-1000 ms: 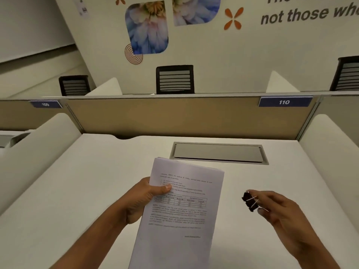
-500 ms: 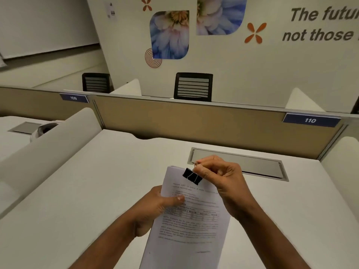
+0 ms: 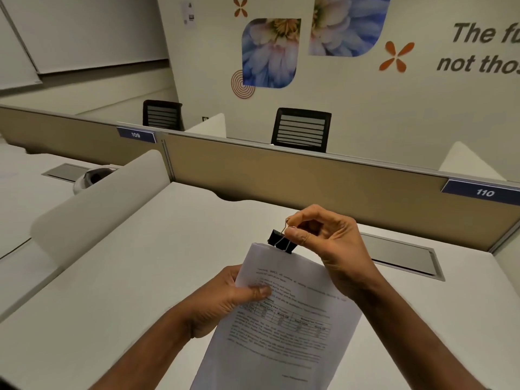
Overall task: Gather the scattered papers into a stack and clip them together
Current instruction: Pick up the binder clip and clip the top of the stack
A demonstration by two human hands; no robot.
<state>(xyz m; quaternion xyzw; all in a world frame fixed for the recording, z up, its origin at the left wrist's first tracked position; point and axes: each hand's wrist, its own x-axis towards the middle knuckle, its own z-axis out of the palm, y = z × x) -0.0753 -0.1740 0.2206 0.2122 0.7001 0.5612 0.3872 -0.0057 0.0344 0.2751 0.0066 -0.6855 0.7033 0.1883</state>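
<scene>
The papers [image 3: 281, 327] are up off the desk [image 3: 112, 277], held in the air as 1 squared stack, tilted with the top edge away from the person. The left hand [image 3: 222, 302] grips the stack at its left side, thumb curled over the printed front and fingers hidden behind. That grip looks chosen to keep the sheets from fanning and to leave the top edge free.

And there at the top edge is the binder clip [image 3: 281, 244], sitting at the middle of it! The right hand [image 3: 332, 249] pinches the clip's wire handles between thumb and forefinger, the other fingers curled. Squeezed handles should mean an open mouth, ready to bite. Whether the edge is already inside that mouth, I cannot tell; the clip touches or overlaps the paper line.

Now the stack itself: white sheets, the front page carrying lines of small black print and a ruled table across the middle. The edges look flush, with no stray corners showing. The clip is small and black with thin silvery wire handles. I judge gathering done and clipping in hand.
</scene>
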